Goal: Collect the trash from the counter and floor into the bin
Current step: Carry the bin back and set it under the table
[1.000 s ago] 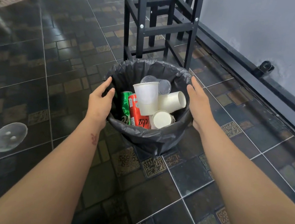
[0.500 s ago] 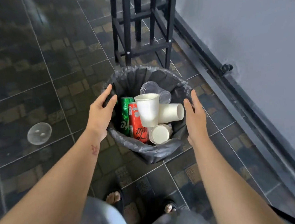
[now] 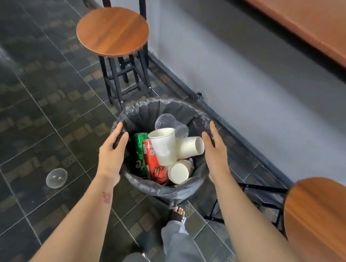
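Bin (image 3: 158, 192), one, black-lined, on the tiled floor (image 3: 34, 98) at centre frame.

Contents, counted:
- cans, two: one green can (image 3: 139, 148), one red can (image 3: 153, 164), side by side at the bin's 9 o'clock side
- white paper cups (image 3: 163, 145), three
- clear plastic cups (image 3: 165, 120), two, at 12 o'clock

Hands, two:
- left hand (image 3: 110, 156) curled over the rim at 9 o'clock, gripping it
- right hand (image 3: 215, 153) open, fingers straight, flat beside the rim at 3 o'clock; contact cannot be told

Clear lid (image 3: 56, 178), one, on the floor at 9 o'clock, well apart from the bin.

Stools, two: one stool (image 3: 112, 31) at 11 o'clock, another seat (image 3: 323, 223) at 4 o'clock. Worktop (image 3: 323, 22), one, at 1 o'clock.
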{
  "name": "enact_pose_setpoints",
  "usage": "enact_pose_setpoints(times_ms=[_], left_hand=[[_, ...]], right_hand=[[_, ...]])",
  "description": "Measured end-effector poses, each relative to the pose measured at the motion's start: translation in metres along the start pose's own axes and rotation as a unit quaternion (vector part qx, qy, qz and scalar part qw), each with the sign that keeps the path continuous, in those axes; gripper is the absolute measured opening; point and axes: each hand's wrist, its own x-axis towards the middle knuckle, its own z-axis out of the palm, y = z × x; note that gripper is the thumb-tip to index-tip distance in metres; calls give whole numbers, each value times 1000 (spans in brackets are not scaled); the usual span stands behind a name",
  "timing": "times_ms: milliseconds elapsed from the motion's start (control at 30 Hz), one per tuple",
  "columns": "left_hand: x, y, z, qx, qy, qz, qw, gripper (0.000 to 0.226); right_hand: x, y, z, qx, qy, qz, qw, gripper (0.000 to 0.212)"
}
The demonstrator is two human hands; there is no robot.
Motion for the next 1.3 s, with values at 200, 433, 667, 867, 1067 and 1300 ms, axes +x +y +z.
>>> enact_pose_setpoints(times_ms=[200, 433, 667, 867, 1067, 1300], left_hand=[[-75, 13, -21, 15, -68, 29, 997, 42], [-161, 9, -39, 51, -153, 47, 986, 42], [-233, -22, -18, 111, -241, 40, 963, 42], [-297, -53, 28, 153, -321, 50, 933, 43], [-381, -80, 94, 200, -386, 65, 898, 43], [-489, -119, 182, 193, -417, 40, 887, 43]], right_hand=[[-105, -7, -38, 31, 74, -24, 996, 48], [-233, 25, -74, 74, 160, 15, 984, 47], [-328, 79, -124, 106, 246, 56, 962, 47], [-393, 125, -185, 117, 325, 75, 935, 47], [-448, 169, -269, 148, 388, 85, 906, 47], [-493, 216, -393, 156, 422, 85, 889, 46]])
